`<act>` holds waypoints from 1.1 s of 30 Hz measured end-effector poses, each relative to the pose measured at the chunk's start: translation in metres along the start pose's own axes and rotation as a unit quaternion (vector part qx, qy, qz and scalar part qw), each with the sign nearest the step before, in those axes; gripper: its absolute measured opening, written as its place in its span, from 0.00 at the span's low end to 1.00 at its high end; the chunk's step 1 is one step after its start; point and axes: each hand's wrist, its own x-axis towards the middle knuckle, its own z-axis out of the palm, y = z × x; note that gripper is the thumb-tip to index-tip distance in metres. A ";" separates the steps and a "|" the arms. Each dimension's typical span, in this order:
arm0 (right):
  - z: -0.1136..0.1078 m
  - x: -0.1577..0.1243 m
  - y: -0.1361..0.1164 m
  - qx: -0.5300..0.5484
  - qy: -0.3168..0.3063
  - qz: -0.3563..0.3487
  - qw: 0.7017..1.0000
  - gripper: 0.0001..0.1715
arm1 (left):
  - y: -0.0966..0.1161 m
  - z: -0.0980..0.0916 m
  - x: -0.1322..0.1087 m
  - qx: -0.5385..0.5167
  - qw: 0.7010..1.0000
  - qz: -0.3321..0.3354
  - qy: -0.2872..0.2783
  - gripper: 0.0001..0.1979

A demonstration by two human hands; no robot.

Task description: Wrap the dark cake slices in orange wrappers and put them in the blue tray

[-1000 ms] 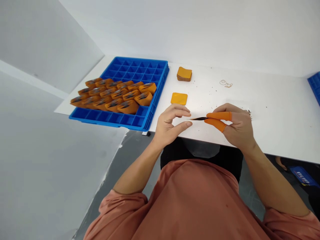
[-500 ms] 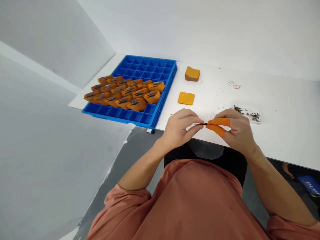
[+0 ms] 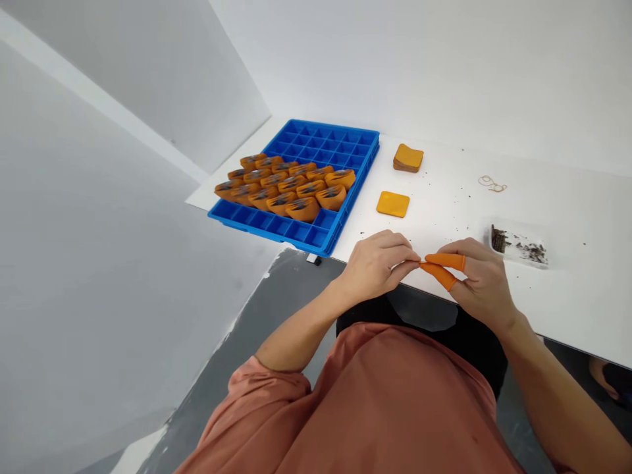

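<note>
My left hand is closed in a pinch over the table's front edge. Its fingertips meet those of my right hand, which also pinches and wears orange finger cots on thumb and forefinger. Whatever lies between the fingertips is hidden by them. Just beyond my hands, a single yellow-orange square pad lies flat. Farther back stands a stack of similar pads.
At the left, a blue compartment tray carries rows of orange bundles with dark contents. A clear shallow box holding dark scraps stands right of my hands. Thin loops of band lie behind it. Dark crumbs dot the white table.
The view has swung left, so the table and tray appear farther right. My fingertips have drawn together, and the thin dark sliver that showed between them is now hidden.
</note>
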 end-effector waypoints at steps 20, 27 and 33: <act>-0.016 -0.019 0.014 0.000 0.009 0.127 0.992 0.05 | -0.116 -0.127 -0.031 0.280 0.920 -0.272 0.026 0.06; -0.020 -0.021 0.015 0.014 0.016 0.139 0.990 0.06 | -0.119 -0.135 -0.028 0.278 0.929 -0.242 -0.019 0.11; -0.023 -0.025 0.016 0.013 0.018 0.142 0.990 0.07 | -0.124 -0.116 -0.027 0.302 0.925 -0.230 0.024 0.11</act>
